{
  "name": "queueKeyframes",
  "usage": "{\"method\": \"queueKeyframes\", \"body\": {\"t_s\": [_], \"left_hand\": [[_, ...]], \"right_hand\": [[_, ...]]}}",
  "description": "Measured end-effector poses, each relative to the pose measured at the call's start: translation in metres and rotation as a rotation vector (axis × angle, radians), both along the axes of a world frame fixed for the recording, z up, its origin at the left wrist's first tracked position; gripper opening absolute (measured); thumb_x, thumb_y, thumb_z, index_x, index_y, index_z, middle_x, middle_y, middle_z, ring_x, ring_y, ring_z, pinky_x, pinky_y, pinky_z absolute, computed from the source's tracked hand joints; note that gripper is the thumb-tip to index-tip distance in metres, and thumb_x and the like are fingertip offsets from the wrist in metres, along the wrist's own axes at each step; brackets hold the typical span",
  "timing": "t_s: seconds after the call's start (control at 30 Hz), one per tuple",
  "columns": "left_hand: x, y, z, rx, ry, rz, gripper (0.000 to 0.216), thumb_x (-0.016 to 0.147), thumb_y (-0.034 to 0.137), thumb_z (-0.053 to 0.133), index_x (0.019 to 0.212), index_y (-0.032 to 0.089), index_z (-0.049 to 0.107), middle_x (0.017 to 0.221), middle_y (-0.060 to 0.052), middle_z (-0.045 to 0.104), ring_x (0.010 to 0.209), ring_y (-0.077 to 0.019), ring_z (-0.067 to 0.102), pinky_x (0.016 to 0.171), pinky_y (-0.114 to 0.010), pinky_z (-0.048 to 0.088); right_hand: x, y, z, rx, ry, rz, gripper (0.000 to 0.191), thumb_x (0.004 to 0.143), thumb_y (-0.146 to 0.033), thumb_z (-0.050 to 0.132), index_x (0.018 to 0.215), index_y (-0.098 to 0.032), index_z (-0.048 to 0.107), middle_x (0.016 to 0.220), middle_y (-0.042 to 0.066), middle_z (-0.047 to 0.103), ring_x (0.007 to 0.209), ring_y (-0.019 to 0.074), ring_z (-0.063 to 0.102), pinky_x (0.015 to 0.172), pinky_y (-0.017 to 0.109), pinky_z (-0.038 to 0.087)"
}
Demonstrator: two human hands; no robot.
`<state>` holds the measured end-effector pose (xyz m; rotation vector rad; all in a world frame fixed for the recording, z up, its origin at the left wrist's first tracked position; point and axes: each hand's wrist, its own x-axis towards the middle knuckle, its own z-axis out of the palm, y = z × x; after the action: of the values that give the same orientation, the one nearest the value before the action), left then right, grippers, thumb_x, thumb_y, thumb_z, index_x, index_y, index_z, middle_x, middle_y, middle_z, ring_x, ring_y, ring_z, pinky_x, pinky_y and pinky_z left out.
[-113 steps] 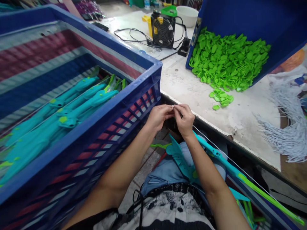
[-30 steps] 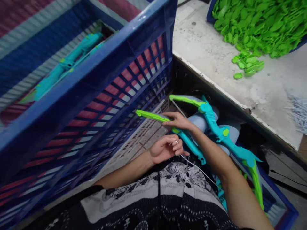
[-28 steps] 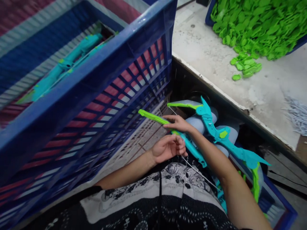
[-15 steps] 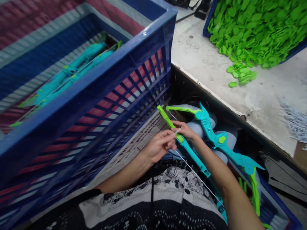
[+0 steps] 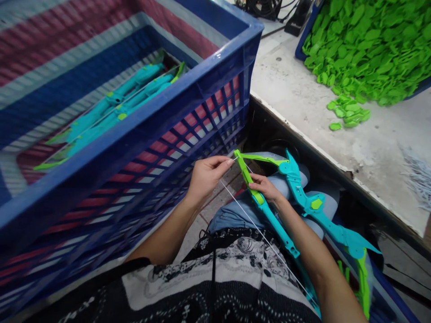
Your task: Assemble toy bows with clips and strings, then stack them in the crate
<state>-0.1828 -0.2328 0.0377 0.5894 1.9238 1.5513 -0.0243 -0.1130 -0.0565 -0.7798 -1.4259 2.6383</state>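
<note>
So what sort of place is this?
Probably an assembly workshop: a heap of bright-green plastic pieces spills onto a worn white worktable, and a blue lattice-walled plastic crate holds turquoise-and-green plastic bows.

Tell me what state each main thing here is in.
Left hand: pinching the white string at the tip of the held bow.
Right hand: gripping the held bow.
White string: stretched straight.
Second bow: resting on the knees.
Blue crate: open, bows inside.
Green pieces: heaped in the blue bin, some loose on the table.
</note>
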Motion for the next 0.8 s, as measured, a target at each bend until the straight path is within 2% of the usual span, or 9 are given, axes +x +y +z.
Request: {"method": "queueKeyframes", "body": {"t_s": [0.27,0.63,0.8], "left_hand": [[-0.005,0.001,0.001,0.031,0.046,-0.069,0.019,0.074,0.035,0.07,0.077,0.017,0.076,0.065,0.0,0.067,0.059,-0.011,0.057,0.055,-0.021,0.043],[-0.013,0.0,0.008,0.007,0.053,-0.198,0.023,0.073,0.038,0.07,0.078,0.017,0.076,0.07,-0.002,0.07,0.063,-0.0133,0.059,0.058,-0.023,0.045],[-0.018,0.003,0.006,-0.008,0.063,-0.192,0.025,0.071,0.04,0.07,0.078,0.016,0.074,0.069,-0.002,0.069,0.062,-0.0136,0.057,0.057,-0.023,0.044]], "right_hand": [[0.001,0.0,-0.001,0.016,-0.014,-0.001,0.06,0.056,-0.039,0.086,0.111,-0.021,0.071,0.087,0.0,0.073,0.077,0.0123,0.062,0.072,0.023,0.046],[0.0,-0.001,0.002,-0.009,-0.003,-0.014,0.058,0.055,-0.037,0.086,0.109,-0.022,0.072,0.092,0.0,0.073,0.081,0.0139,0.064,0.079,0.026,0.048],[0.0,-0.001,0.002,0.011,-0.006,-0.007,0.058,0.056,-0.038,0.086,0.11,-0.022,0.071,0.095,0.001,0.073,0.083,0.0153,0.064,0.082,0.029,0.049]]}}
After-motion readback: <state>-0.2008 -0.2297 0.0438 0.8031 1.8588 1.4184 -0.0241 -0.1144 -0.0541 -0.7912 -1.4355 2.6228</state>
